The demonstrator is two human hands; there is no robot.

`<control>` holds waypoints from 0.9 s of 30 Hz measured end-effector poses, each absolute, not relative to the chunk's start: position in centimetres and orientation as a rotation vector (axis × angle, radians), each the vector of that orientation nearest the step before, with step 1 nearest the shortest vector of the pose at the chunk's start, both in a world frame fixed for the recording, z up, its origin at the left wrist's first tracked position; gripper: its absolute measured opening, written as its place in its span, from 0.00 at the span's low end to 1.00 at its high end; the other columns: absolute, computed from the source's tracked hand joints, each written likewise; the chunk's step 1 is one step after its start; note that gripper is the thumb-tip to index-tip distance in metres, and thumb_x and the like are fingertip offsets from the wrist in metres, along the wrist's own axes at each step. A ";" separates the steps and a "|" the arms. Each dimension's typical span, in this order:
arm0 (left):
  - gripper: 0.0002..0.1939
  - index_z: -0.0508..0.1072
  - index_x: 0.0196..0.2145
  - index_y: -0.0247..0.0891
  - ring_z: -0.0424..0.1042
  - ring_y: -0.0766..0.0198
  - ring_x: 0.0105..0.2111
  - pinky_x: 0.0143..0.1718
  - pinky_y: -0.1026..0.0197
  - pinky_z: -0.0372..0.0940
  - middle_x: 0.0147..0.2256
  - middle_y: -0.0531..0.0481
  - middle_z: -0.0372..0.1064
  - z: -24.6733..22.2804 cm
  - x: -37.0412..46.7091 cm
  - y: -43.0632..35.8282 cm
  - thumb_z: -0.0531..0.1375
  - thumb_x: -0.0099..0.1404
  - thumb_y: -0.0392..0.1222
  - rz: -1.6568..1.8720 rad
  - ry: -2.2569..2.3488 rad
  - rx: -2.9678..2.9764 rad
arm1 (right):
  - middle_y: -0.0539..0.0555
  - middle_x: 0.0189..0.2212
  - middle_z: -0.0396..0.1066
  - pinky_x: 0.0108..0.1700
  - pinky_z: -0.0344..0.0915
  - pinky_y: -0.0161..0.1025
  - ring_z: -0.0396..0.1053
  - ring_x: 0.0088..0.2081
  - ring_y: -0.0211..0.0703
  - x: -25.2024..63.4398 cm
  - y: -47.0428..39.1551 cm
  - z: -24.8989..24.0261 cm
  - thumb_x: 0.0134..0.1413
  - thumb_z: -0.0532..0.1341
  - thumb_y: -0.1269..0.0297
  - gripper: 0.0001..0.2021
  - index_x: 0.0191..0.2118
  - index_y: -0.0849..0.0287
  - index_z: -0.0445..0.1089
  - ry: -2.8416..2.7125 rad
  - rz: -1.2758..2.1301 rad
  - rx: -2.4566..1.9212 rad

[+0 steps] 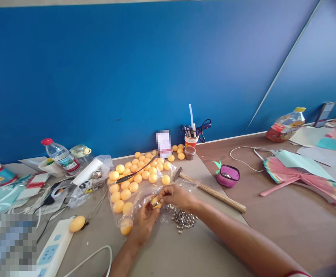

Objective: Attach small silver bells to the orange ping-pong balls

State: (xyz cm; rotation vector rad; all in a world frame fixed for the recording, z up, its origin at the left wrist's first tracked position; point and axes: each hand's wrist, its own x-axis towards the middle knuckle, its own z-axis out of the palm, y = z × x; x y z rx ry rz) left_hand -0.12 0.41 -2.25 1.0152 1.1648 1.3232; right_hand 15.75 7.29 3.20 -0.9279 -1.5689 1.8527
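My left hand [143, 223] holds an orange ping-pong ball [155, 204] partly covered with shiny metallic-looking pieces. At the ball's upper right, my right hand [177, 196] is closed in a pinch, its fingertips against the ball; anything between them is too small to make out. Below the right wrist lies a pile of small shiny gems [183, 220]. Beyond my hands, several plain orange balls [138, 178] are spread on and around a clear plastic bag [145, 192]. Long black tweezers [136, 174] lie across the balls.
A hammer [214, 191] rests right of my hands, near a purple pouch [228, 175]. A paper cup [191, 141] of tools stands against the blue wall [127, 77]. At left are a power strip [52, 246] and a bottle [61, 154]; pink fans [300, 175] lie at right.
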 end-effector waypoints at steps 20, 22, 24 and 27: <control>0.23 0.74 0.42 0.37 0.73 0.49 0.48 0.50 0.50 0.66 0.43 0.41 0.77 -1.2 0.2 0.3 0.68 0.51 0.52 1.277 1.184 1.004 | 0.47 0.22 0.69 0.33 0.58 0.33 0.63 0.26 0.35 15.9 7.5 3.0 0.41 0.60 0.72 0.03 0.25 0.61 0.72 -1.725 1.778 -1.036; 0.23 0.74 0.42 0.37 0.73 0.49 0.48 0.51 0.50 0.66 0.43 0.41 0.77 -1.3 0.1 0.3 0.67 0.52 0.52 1.271 1.188 1.023 | 0.47 0.21 0.68 0.31 0.58 0.33 0.62 0.25 0.34 15.9 7.4 3.2 0.41 0.60 0.72 0.03 0.25 0.61 0.71 -1.697 1.801 -1.042; 0.23 0.73 0.43 0.37 0.73 0.50 0.48 0.51 0.50 0.66 0.43 0.41 0.77 -1.5 0.0 0.2 0.67 0.52 0.52 1.272 1.183 1.029 | 0.47 0.20 0.68 0.31 0.58 0.32 0.61 0.25 0.34 15.9 7.4 3.3 0.41 0.59 0.72 0.03 0.24 0.61 0.71 -1.671 1.826 -1.037; 0.23 0.73 0.44 0.39 0.73 0.51 0.47 0.49 0.51 0.67 0.43 0.42 0.76 -1.7 -0.1 0.3 0.67 0.52 0.51 1.279 1.178 1.021 | 0.47 0.21 0.68 0.32 0.58 0.32 0.62 0.25 0.34 15.9 7.4 3.4 0.41 0.60 0.73 0.04 0.24 0.61 0.71 -1.687 1.812 -1.029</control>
